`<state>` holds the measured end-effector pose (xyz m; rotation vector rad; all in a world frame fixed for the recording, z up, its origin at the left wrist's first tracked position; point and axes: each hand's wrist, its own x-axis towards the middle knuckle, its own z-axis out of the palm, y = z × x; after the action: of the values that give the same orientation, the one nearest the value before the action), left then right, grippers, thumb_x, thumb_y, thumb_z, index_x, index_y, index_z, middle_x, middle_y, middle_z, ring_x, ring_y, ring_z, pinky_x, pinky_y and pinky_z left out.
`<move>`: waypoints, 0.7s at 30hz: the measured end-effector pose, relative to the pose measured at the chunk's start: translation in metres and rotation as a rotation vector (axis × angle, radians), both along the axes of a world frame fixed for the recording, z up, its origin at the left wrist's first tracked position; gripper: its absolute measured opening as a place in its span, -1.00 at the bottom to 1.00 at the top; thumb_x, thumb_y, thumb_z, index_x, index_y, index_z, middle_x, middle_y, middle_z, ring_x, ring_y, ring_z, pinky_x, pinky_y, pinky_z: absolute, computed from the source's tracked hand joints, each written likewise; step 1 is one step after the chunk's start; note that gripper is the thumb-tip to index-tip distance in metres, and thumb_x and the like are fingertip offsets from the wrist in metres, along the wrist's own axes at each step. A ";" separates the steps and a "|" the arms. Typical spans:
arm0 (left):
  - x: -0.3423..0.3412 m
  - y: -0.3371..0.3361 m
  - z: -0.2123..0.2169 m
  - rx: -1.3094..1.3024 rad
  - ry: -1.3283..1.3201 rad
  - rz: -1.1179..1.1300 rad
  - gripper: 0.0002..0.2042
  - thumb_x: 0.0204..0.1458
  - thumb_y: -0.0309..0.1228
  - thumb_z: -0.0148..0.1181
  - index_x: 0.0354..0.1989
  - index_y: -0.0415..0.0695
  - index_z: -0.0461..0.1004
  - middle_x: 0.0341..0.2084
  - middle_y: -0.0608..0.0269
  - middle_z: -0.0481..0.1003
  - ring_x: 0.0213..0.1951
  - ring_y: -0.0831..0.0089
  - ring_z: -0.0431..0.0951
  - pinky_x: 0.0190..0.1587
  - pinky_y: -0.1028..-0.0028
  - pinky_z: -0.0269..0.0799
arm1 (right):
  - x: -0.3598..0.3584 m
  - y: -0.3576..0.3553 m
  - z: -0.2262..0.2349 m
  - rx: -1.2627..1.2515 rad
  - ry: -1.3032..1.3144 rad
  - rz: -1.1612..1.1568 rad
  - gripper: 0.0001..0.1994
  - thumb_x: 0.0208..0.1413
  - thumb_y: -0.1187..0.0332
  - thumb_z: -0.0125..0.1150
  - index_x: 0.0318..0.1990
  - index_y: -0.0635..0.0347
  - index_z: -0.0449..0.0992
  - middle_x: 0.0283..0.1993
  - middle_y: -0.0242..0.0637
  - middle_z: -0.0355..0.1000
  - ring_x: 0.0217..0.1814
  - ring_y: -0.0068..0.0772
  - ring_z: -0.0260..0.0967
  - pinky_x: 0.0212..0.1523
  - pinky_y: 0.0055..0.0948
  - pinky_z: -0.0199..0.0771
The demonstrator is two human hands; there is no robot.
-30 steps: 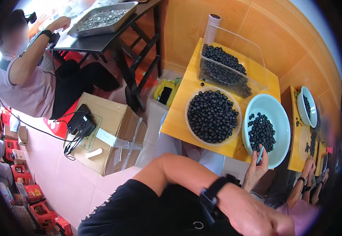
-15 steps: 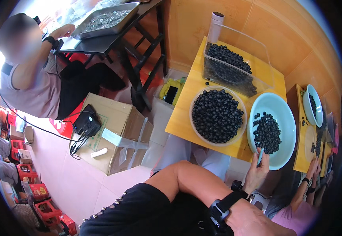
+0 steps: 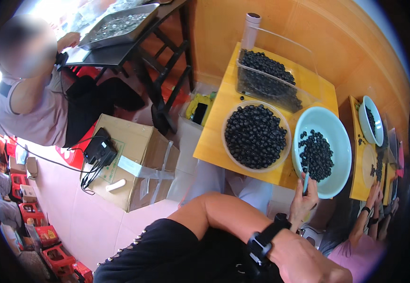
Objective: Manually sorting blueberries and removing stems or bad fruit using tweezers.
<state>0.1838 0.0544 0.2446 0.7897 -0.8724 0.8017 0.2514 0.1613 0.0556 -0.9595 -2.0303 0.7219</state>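
Note:
At the near side of a light-blue bowl (image 3: 339,177), my right hand (image 3: 305,197) is closed round a slim light-blue handle (image 3: 306,181). Its far end meets the black bead-like pieces (image 3: 317,153) in the bowl, so I cannot make out its shape. My left arm crosses low in front of me with a black strap on the wrist. Of my left hand (image 3: 313,264) only the back seems to show at the lower edge, its fingers hidden. Left of the bowl stands a round pale tub (image 3: 224,137) heaped with similar black pieces.
Behind the tub, a clear bin (image 3: 308,78) holds more black pieces on the yellow table (image 3: 209,146), beside a pale flask (image 3: 251,30). A cardboard box (image 3: 134,193) stands left. One person sits far left near a metal tray (image 3: 124,35); another's hands (image 3: 372,195) show right.
The whole scene has shifted slightly left and up in view. My right hand still grips the handle at the bowl's near side. The person at the left has moved an arm a little.

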 end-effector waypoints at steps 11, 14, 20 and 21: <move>-0.144 0.016 -0.146 -0.573 1.183 1.364 -0.91 0.01 -0.59 0.17 -0.31 -0.25 0.52 -0.39 0.34 0.52 -0.29 0.65 0.47 -0.21 0.58 0.39 | 0.002 0.000 0.009 0.015 -0.015 -0.061 -0.79 -0.03 0.58 0.21 -0.18 0.34 0.52 -0.46 -0.17 0.31 -0.45 -0.27 0.29 -0.39 -0.40 0.27; -0.167 0.028 -0.192 -0.460 1.727 1.956 -0.73 -0.11 -0.56 0.17 -0.16 -0.19 0.51 -0.26 0.12 0.52 -0.22 0.29 0.52 -0.12 0.41 0.42 | -0.003 0.000 0.012 0.026 -0.002 -0.040 -0.81 -0.03 0.58 0.21 -0.20 0.35 0.52 -0.48 -0.19 0.28 -0.47 -0.32 0.26 -0.42 -0.42 0.24; -0.158 0.057 -0.222 0.192 1.861 2.121 -0.60 -0.15 -0.56 0.23 -0.03 -0.12 0.47 0.05 0.05 0.33 0.08 0.10 0.33 0.09 0.31 0.29 | -0.009 -0.004 0.016 0.016 0.004 -0.020 -0.82 -0.02 0.57 0.22 -0.21 0.36 0.51 -0.47 -0.19 0.31 -0.47 -0.31 0.28 -0.42 -0.43 0.26; -0.158 0.057 -0.222 0.364 1.985 2.017 -0.57 -0.16 -0.55 0.25 -0.01 -0.09 0.46 0.09 0.04 0.30 0.13 0.10 0.28 0.13 0.30 0.25 | -0.008 -0.004 0.015 0.015 0.004 -0.020 -0.82 -0.02 0.57 0.22 -0.21 0.36 0.51 -0.47 -0.19 0.31 -0.47 -0.31 0.28 -0.42 -0.43 0.26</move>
<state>0.0256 0.1118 0.0231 2.0355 2.0043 0.8440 0.2430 0.1576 0.0707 -0.9678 -2.0172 0.6962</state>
